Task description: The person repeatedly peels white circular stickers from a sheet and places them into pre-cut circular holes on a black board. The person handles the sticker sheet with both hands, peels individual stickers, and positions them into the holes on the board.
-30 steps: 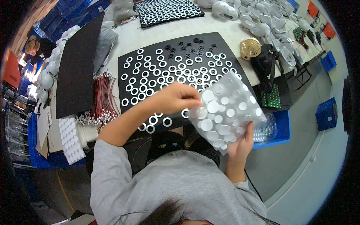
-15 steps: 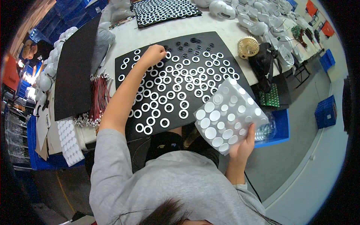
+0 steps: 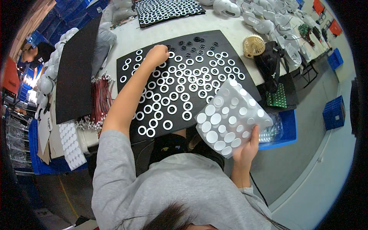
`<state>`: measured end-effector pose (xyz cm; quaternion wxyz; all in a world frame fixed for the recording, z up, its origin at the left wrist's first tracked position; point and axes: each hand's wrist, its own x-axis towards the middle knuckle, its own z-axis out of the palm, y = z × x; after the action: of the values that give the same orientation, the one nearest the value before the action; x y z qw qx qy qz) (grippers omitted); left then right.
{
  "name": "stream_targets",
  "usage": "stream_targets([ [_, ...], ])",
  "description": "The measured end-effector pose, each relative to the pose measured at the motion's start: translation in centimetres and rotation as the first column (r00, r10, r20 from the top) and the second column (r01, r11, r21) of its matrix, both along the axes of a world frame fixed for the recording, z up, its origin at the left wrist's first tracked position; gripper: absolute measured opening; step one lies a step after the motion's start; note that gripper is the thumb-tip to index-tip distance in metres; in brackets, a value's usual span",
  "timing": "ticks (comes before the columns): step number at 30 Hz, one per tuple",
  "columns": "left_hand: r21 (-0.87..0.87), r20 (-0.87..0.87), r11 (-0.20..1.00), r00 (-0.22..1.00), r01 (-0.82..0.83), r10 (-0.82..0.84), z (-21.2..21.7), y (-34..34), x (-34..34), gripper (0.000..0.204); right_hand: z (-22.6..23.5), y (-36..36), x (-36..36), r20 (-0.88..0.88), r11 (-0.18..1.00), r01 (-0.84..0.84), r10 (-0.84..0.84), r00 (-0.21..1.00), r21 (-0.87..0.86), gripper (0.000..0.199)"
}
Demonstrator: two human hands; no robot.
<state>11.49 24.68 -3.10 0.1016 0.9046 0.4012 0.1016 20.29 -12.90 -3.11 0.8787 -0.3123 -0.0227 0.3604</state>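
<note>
Left hand (image 3: 156,55) has moved farther across the black mat (image 3: 191,46), now curled closed at the far rings (image 3: 180,80). Right hand (image 3: 247,147) grips the sheet of white discs (image 3: 230,117), lifted at near right above the desk (image 3: 230,27) edge.

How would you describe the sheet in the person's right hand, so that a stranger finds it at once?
Start at the big black mat covered with white rings on the pale table. Just off its near right corner, the right hand lifts a clear sheet. Unlike the mat's rings, it carries solid white round stickers without holes.
</note>
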Motion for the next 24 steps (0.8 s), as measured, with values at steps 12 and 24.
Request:
stream_targets([
  [12, 0.151, -0.071, 0.987, 0.995, -0.052, 0.063, 1.4, -1.6, 0.4, 0.019, 0.1, -0.1, -0.4, 0.045, 0.996, -0.079, 0.077, 0.996, 0.029, 0.033],
  [24, -0.362, 0.437, 0.58, 0.682, 0.73, -0.586, 6.7, -21.4, -1.7, 0.037, 0.6, 0.8, -1.1, 0.038, 0.973, -0.176, 0.173, 0.984, 0.15, 0.036],
])
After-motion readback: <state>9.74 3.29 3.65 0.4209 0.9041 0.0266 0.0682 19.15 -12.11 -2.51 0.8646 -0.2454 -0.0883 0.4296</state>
